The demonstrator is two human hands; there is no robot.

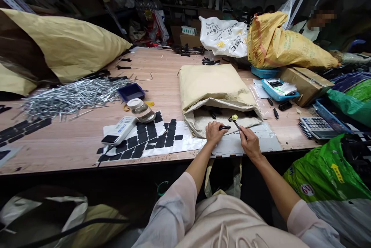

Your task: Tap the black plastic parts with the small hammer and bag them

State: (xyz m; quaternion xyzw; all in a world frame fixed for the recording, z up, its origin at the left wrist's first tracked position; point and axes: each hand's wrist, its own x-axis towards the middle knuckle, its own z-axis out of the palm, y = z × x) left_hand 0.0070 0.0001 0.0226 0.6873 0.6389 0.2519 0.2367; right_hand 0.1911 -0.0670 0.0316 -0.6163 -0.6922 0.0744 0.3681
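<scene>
My left hand (pixel 215 132) is closed on a small black plastic piece (pixel 225 127), which points right over the front of the table. My right hand (pixel 250 142) grips the handle of a small hammer (pixel 235 118) with a yellow face. The hammer head is raised just above and right of the black piece, apart from it. Right behind both hands lies a beige sack (pixel 213 81), its mouth towards me, with black parts inside (pixel 213 113). A grey-white board (pixel 261 141) lies under the hands.
To the left are a pile of metal rods (pixel 78 95), a dark blue tray (pixel 131 92), a lidded jar (pixel 142 111), a white device (pixel 120 130) and black adhesive pads (pixel 147 132). On the right are a calculator (pixel 317 126), a blue basket (pixel 279 90) and a green bag (pixel 324 170). A person sits at back right.
</scene>
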